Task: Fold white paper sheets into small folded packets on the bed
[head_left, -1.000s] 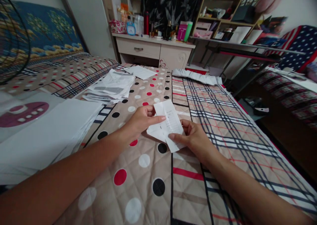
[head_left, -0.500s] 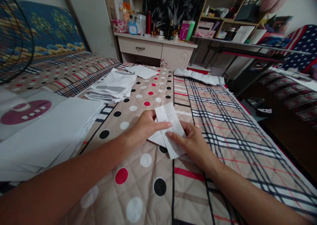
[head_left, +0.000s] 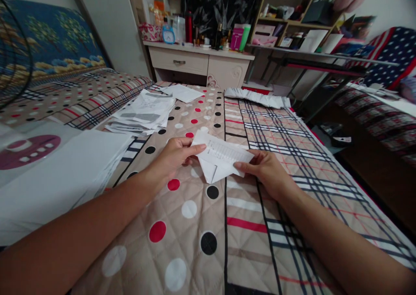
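Between my two hands is a folded sheet of paper (head_left: 222,154) with printed lines on its upper band and a pointed flap toward me. My left hand (head_left: 180,154) pinches its left end, thumb on top and fingers underneath. On the other end, my right hand (head_left: 264,167) grips the corner the same way, its thumb lying on the print. The paper is just over the quilted bedspread (head_left: 185,247); I cannot tell whether it touches the cloth. The fingers below the paper are partly hidden.
To the left lie a stack of large white sheets (head_left: 74,169) and a pile of printed papers (head_left: 143,113). A white sheet (head_left: 183,93) rests farther back. A row of folded papers (head_left: 256,98) lies at the bed's far right. Behind stands a dresser (head_left: 182,63); a fan (head_left: 27,48) is at far left.
The folded paper has turned from upright to sideways, showing a pointed flap. My hands have moved apart to its two ends. The camera view has shifted slightly.
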A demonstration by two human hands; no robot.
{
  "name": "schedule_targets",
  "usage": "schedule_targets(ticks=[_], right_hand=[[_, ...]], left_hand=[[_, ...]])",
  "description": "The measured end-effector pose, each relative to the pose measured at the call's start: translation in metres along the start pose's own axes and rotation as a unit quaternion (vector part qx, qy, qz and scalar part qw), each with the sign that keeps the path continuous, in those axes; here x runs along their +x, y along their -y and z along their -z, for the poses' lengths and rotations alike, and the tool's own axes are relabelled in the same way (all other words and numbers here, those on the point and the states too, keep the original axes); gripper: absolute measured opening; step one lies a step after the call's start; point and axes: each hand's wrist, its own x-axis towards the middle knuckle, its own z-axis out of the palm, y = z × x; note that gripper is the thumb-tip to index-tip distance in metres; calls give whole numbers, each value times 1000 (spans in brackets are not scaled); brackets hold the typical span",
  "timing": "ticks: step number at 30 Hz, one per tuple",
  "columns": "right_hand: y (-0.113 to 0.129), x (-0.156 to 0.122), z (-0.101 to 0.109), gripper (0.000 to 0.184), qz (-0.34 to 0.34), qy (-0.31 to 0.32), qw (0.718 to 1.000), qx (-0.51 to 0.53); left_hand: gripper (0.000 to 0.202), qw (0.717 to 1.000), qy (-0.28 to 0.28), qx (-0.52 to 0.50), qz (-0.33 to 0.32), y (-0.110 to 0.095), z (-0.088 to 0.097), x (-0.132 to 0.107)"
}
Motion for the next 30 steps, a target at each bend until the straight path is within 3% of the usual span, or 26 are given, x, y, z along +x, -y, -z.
schedule_targets(ticks=[9, 13, 16, 18, 20, 21, 24, 25, 27, 30], right_hand=[[2, 6, 16, 34, 32, -8, 999, -37], [-2, 9, 20, 34, 52, -12, 997, -60], [1, 10, 22, 32, 91, -22, 990, -103], [6, 9, 23, 25, 173, -49, 970, -166], [13, 6, 24, 11, 316, -89, 909, -258], [15, 4, 25, 4, 395, -102, 860, -307], [17, 0, 27, 15, 562, -99, 702, -427], [16, -1, 28, 17, 583, -88, 664, -460], [11, 0, 29, 18, 585, -65, 617, -523], [5, 2, 29, 14, 535, -8, 590, -604]], left_hand=[[23, 996, 54, 70, 31, 0, 5, 4], [20, 995, 54, 84, 15, 2, 5, 4], [20, 993, 45, 104, -46, 4, 6, 5], [20, 979, 5, 137, -149, 3, 7, 5], [11, 932, -39, 201, -298, -1, 9, 5], [7, 893, -54, 239, -378, -3, 10, 5], [10, 757, -60, 336, -558, -7, 15, 4], [12, 721, -57, 363, -587, -7, 17, 5], [15, 674, -45, 424, -604, -4, 21, 6], [20, 631, -12, 512, -583, 1, 23, 8]])
